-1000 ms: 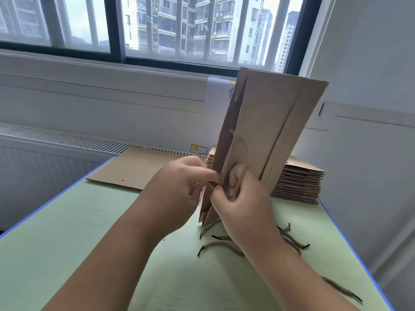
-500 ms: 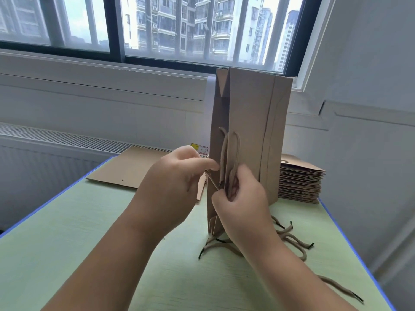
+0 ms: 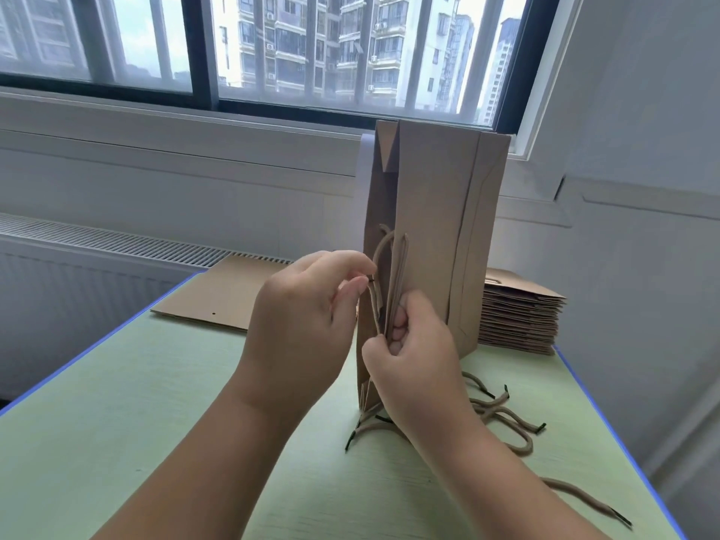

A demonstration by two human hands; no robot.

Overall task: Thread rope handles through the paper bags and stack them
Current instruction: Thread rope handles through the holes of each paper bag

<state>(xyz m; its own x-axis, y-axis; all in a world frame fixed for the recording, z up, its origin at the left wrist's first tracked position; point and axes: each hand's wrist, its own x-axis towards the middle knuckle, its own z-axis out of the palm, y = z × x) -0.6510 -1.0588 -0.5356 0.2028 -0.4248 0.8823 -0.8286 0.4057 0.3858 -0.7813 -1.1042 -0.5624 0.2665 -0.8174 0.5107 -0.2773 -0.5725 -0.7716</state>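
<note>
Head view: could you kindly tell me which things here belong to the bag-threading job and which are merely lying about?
In the job: upright paper bag, gripped by the right hand; rope handle, pinched by the left hand; loose ropes; stack of flat bags.
Lying about: flat brown sheet (possibly another bag), white sheet behind the bag, radiator grille.

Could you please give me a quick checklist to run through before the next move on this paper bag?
1. Left hand pinches the beige rope handle by its black-tipped end: ok.
2. Right hand grips the upright folded brown paper bag: ok.
3. Rope end lined up with the bag's hole: cannot tell, hole hidden.
4. Spare loose beige ropes lie on the green table: ok.
5. Stack of flat brown bags sits tidy behind: ok.
</note>
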